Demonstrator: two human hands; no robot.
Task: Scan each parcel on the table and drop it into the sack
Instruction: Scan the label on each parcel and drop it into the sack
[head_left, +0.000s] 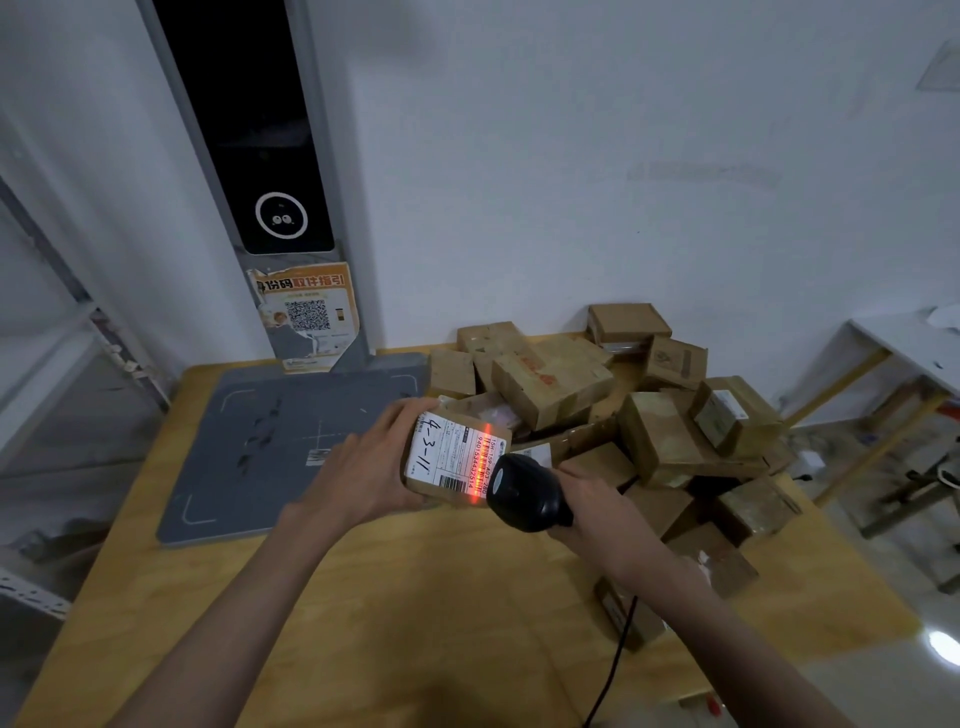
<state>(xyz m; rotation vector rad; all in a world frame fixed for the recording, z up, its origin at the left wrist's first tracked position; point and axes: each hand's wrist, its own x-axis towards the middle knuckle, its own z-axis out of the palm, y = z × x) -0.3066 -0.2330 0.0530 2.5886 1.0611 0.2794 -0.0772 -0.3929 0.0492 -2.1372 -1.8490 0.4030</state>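
My left hand (371, 467) grips a small cardboard parcel (449, 460) above the wooden table (395, 597). Its white label, with "4-3-11" handwritten on it, faces up. My right hand (592, 499) holds a black barcode scanner (524, 493) just right of the parcel. A red scan line falls across the label's barcode. A heap of several brown cardboard parcels (613, 415) covers the table's right and far side. No sack is in view.
A grey scanning platform (249, 447) lies on the table's left, with a tall grey kiosk column (275, 171) rising behind it against the white wall. The scanner's black cable (615, 660) runs down to the table's front edge. A white table (909, 343) stands at the right.
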